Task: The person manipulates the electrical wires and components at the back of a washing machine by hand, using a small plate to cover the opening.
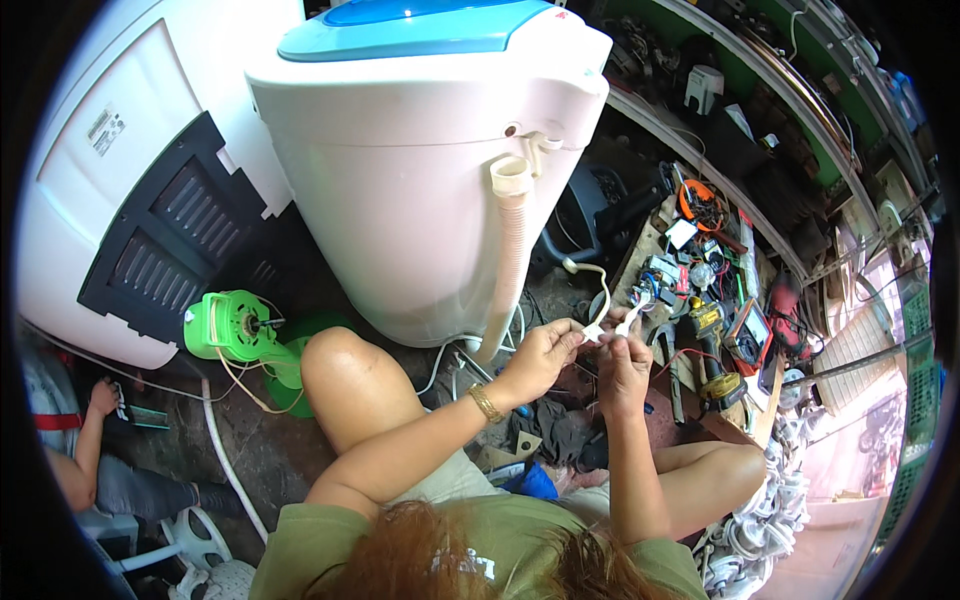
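My left hand [545,358], with a gold-coloured band at its wrist, pinches a small white cord end [592,333]. From it a cream cord [606,290] curves up and away to a thicker tip. Close beside, my right hand [625,376] is closed on another small white piece [629,319], its thumb and fingers pressed together. Whether the two white pieces are joined cannot be made out. Just beyond my hands stands a large white washing machine [400,180] with a blue lid and a ribbed cream drain hose [511,230] down its side.
To the right, a low wooden bench [640,255] carries a yellow drill [712,350], an orange bowl [703,205] and several tools. A green fan motor [232,328] stands left of my knee. Another person's hand [103,396] shows at far left. Shelves [740,70] line the back right.
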Motion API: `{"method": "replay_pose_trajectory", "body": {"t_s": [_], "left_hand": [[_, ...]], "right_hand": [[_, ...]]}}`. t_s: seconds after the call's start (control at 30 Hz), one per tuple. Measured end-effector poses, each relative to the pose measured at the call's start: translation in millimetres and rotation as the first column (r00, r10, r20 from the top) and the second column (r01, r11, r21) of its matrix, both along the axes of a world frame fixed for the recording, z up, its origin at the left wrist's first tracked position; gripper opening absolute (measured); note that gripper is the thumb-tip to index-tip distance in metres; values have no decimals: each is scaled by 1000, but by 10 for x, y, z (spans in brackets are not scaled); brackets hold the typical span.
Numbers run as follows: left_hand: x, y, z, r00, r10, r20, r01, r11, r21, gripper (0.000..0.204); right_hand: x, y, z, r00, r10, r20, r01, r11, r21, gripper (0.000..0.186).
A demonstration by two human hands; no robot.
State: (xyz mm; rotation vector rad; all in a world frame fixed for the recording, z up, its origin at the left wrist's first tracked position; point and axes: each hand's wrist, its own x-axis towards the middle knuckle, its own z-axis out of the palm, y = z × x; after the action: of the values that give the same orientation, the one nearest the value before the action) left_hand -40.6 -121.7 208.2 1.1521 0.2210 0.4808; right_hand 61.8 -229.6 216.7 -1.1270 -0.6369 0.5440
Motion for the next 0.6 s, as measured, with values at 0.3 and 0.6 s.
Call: {"method": "replay_pose_trajectory", "body": {"t_s": [0.3,0.6], "left_hand": [[-140,96,142,942,-335,33,305,807,-505,33],[-149,50,234,998,-44,-41,46,998,45,14]], "right_hand": [[25,-145,-268,930,195,-310,-151,975,163,26],[34,-94,-146,969,72,-238,-44,991,123,24]]}}
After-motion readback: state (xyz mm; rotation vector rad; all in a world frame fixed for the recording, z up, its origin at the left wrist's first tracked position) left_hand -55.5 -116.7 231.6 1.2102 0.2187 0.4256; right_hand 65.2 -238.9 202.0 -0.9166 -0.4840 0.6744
